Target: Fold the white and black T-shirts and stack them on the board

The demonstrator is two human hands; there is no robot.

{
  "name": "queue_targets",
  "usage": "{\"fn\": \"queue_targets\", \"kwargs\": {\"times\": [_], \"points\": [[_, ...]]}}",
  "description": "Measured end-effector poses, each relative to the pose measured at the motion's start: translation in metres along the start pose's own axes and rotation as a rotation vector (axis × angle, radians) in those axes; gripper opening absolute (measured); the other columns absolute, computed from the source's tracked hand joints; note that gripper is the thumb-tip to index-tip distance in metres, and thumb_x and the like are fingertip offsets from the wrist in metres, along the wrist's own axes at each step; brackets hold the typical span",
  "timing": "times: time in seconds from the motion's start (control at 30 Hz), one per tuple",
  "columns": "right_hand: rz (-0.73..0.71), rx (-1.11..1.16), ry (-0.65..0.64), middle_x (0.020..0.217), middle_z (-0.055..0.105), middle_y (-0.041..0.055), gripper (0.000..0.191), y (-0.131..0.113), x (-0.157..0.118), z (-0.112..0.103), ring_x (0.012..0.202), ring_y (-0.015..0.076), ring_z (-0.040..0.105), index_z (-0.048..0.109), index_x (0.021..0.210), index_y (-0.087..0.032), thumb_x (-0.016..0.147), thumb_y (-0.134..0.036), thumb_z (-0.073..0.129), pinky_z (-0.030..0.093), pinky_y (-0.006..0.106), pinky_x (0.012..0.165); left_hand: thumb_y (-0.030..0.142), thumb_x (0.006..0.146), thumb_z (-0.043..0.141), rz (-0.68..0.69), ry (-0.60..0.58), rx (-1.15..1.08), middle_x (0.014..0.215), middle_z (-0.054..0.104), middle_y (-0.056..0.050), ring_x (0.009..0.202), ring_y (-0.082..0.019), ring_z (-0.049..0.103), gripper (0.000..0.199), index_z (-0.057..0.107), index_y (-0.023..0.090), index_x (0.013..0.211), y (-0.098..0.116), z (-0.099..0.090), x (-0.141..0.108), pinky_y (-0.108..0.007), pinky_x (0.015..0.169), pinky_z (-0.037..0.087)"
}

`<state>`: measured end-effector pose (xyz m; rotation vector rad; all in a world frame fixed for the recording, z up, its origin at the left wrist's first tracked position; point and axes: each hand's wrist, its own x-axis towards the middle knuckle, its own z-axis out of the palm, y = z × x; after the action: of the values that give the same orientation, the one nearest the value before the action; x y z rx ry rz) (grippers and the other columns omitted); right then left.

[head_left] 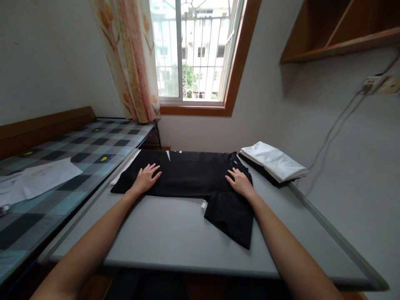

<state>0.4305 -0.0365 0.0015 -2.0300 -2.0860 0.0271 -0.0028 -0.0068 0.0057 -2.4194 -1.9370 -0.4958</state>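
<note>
A black T-shirt (190,173) lies sideways across the grey table (175,237), its body doubled over lengthwise into a long strip. One short sleeve (233,218) sticks out toward me on the right, and a small white tag (204,205) shows beside it. My left hand (146,178) rests flat on the shirt's left part, fingers spread. On the right, near the collar, my right hand (240,181) lies palm down with its fingers apart. Neither hand grips the cloth.
At the table's back right sits a stack of folded clothes (273,161), white on top and black beneath. A bed with a checked cover (106,143) runs along the left, with papers (40,179) on it. Cables (336,121) hang down the right wall below a wooden shelf (337,41).
</note>
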Motion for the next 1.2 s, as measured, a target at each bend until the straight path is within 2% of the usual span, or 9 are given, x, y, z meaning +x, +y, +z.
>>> {"fn": "queue_targets", "kwargs": {"times": [0.1,0.23,0.37,0.43,0.53,0.67,0.8,1.0,1.2], "points": [[0.017,-0.019,-0.012,0.149,0.038,0.0171,0.054,0.0,0.001,0.001,0.14,0.0272,0.032,0.05,0.139,-0.01,0.096,-0.041,0.039,0.026,0.04,0.113,0.049,0.093,0.04,-0.014,-0.084,0.048,0.151,0.039,-0.009,0.142,-0.032,0.027,0.053,0.049,0.024,0.139,0.007,0.005,0.0,-0.056,0.112,0.021],[0.027,-0.066,0.006,0.148,0.042,0.0149,0.052,-0.006,-0.004,-0.004,0.138,0.026,0.036,0.052,0.137,-0.013,0.096,-0.041,0.038,0.026,0.041,0.112,0.049,0.093,0.04,-0.017,-0.059,0.065,0.151,0.038,-0.01,0.141,-0.031,0.029,0.051,0.053,0.023,0.136,0.009,0.001,-0.002,-0.054,0.112,0.024],[0.078,-0.13,0.025,0.14,0.052,0.0153,0.055,-0.016,-0.009,-0.007,0.134,0.0307,0.039,0.059,0.131,-0.014,0.096,-0.049,0.033,0.025,0.047,0.111,0.061,0.091,0.036,-0.079,-0.121,0.072,0.153,0.035,-0.009,0.142,-0.035,0.024,0.062,0.046,0.028,0.141,0.006,-0.004,-0.005,-0.062,0.111,0.018],[0.101,-0.116,-0.006,0.145,0.045,0.0167,0.061,-0.02,-0.009,-0.005,0.136,0.0317,0.036,0.052,0.137,-0.013,0.096,-0.053,0.031,0.026,0.046,0.11,0.066,0.089,0.032,-0.094,-0.161,0.072,0.155,0.032,-0.008,0.143,-0.036,0.021,0.067,0.039,0.03,0.145,0.004,-0.003,-0.004,-0.065,0.11,0.015],[0.126,-0.086,-0.025,0.152,0.034,0.0152,0.063,-0.023,-0.004,0.001,0.141,0.0297,0.028,0.043,0.144,-0.014,0.096,-0.052,0.029,0.023,0.044,0.112,0.064,0.091,0.028,-0.087,-0.151,0.088,0.156,0.028,-0.005,0.144,-0.034,0.02,0.065,0.036,0.031,0.147,0.001,0.001,0.001,-0.062,0.111,0.015],[0.155,-0.07,-0.006,0.154,0.033,0.0121,0.06,-0.022,0.001,0.006,0.142,0.0266,0.025,0.042,0.145,-0.017,0.097,-0.051,0.03,0.02,0.041,0.114,0.061,0.093,0.027,-0.103,-0.14,0.127,0.157,0.027,-0.004,0.144,-0.031,0.02,0.062,0.035,0.032,0.147,0.001,0.003,0.007,-0.06,0.112,0.015],[0.164,-0.095,-0.046,0.157,0.024,0.0113,0.063,-0.021,0.001,0.006,0.144,0.0273,0.02,0.031,0.15,-0.022,0.097,-0.054,0.027,0.017,0.044,0.114,0.06,0.093,0.027,-0.102,-0.154,0.155,0.157,0.026,-0.004,0.144,-0.032,0.019,0.063,0.032,0.031,0.149,0.004,0.003,0.005,-0.061,0.112,0.016],[0.126,-0.136,-0.084,0.157,0.025,0.0113,0.061,-0.02,-0.013,0.0,0.144,0.0282,0.021,0.031,0.15,-0.025,0.097,-0.054,0.026,0.017,0.046,0.114,0.058,0.094,0.025,-0.089,-0.171,0.174,0.158,0.024,-0.005,0.144,-0.033,0.018,0.062,0.028,0.031,0.15,0.009,-0.003,-0.011,-0.064,0.11,0.017],[0.116,-0.093,-0.05,0.155,0.028,0.0132,0.061,-0.025,-0.051,-0.001,0.143,0.0296,0.022,0.035,0.149,-0.022,0.096,-0.053,0.03,0.018,0.047,0.114,0.054,0.096,0.025,-0.063,-0.214,0.176,0.158,0.02,-0.006,0.145,-0.036,0.015,0.061,0.026,0.028,0.151,0.01,-0.011,-0.046,-0.066,0.109,0.017]]}}
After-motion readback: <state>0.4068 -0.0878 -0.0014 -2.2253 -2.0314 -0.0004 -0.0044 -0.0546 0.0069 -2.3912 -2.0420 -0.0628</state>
